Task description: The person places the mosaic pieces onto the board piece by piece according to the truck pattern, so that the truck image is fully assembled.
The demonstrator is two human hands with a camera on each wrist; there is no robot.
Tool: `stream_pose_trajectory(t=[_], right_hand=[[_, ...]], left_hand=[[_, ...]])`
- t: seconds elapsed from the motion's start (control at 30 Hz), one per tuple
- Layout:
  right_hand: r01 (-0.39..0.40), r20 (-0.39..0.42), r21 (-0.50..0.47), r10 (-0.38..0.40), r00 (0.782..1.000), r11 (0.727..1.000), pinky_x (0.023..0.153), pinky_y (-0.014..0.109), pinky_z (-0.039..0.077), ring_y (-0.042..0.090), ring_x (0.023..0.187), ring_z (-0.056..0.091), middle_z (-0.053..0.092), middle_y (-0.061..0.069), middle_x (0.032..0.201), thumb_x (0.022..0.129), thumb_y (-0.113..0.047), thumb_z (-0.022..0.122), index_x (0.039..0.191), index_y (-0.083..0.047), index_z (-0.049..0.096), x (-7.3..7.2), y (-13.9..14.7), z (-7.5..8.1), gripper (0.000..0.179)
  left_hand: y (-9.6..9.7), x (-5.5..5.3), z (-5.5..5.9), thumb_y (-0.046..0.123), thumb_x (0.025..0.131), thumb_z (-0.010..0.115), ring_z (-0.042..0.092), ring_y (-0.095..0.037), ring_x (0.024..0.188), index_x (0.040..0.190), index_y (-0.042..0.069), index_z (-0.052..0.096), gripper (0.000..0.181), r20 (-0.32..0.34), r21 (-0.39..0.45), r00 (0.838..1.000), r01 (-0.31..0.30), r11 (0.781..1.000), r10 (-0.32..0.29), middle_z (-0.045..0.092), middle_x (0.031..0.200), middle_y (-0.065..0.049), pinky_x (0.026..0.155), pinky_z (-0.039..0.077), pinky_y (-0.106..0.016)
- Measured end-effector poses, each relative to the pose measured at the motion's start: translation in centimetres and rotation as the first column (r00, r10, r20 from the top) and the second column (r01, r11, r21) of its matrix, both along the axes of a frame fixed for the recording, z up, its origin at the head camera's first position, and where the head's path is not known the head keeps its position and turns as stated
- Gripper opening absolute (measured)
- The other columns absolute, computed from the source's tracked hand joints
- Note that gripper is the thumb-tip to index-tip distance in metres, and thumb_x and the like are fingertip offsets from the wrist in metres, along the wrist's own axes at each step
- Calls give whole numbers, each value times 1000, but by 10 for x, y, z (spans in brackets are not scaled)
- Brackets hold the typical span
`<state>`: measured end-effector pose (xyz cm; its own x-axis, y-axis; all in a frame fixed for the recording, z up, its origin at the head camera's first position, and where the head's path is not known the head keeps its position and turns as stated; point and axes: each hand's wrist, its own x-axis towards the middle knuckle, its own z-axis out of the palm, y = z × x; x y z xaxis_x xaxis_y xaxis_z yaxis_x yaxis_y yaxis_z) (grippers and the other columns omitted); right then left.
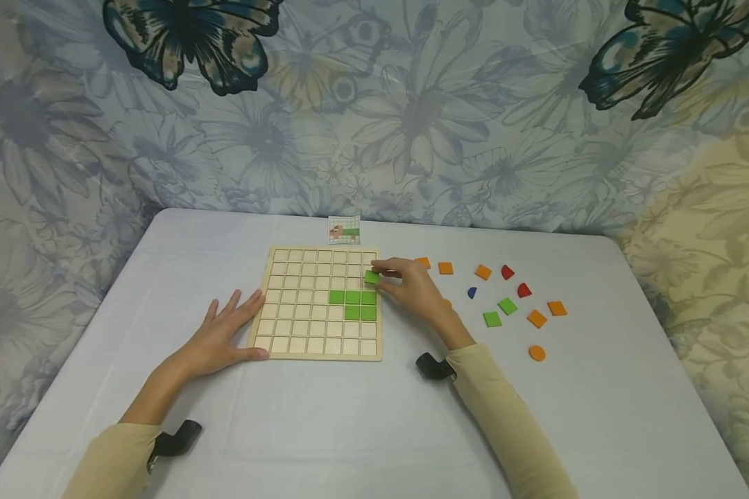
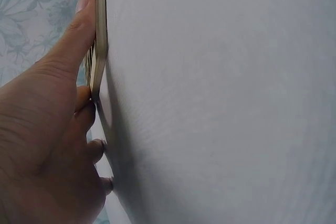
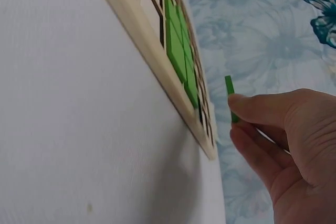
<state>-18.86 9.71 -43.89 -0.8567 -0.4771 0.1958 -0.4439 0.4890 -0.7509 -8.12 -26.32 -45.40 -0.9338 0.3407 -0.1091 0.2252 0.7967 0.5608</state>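
A square wooden grid board (image 1: 292,268) lies on the white table. Several green square tiles (image 1: 352,297) fill cells at its right side: three in one row, two in the row nearer me. My right hand (image 1: 415,287) pinches another green square tile (image 3: 229,85) between thumb and fingers, held above the board's right edge. In the right wrist view that tile stands on edge, apart from the board. My left hand (image 1: 215,339) rests at the board's left side with fingers spread, the thumb (image 2: 73,38) against its near left corner.
Right of the board lie loose orange squares (image 1: 537,319), red wedges (image 1: 523,290), two green squares (image 1: 492,319), a blue half-round piece (image 1: 471,292) and an orange disc (image 1: 537,353). A small picture card (image 1: 344,230) is behind the board. Patterned fabric (image 1: 362,138) hangs behind the table.
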Motion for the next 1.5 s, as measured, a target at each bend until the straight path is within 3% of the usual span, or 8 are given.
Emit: stream_pose_trajectory(t=[0.27, 1.07, 1.5], right_hand=[[-71, 8, 16, 71, 997, 997, 93, 28, 53, 24, 108, 67, 71, 11, 114, 89, -3, 71, 123, 2, 66, 2, -16, -3, 35], [-169, -43, 65, 172, 984, 983, 90, 22, 52, 20, 104, 68, 71, 10, 112, 87, -2, 73, 122, 0, 67, 8, -52, -4, 35], [-196, -31, 126, 201, 979, 973, 96, 28, 50, 19, 110, 65, 70, 8, 117, 86, -5, 74, 123, -1, 67, 12, -71, -5, 38]], left_hand=[[0, 0, -2, 59, 75, 75, 3, -44, 148, 155, 6, 26, 107, -10, 4, 1000, 2, 1000, -2, 20, 162, -12, 115, -9, -61], [-1, -1, -2, 56, 77, 75, 2, -43, 148, 155, 7, 25, 105, -9, 7, 1000, 4, 1000, -4, 19, 161, -13, 115, -10, -60], [-2, -1, -3, 58, 77, 74, 1, -42, 148, 156, 9, 24, 106, -3, 5, 1000, -2, 1000, 2, 18, 162, -11, 115, -11, -60]])
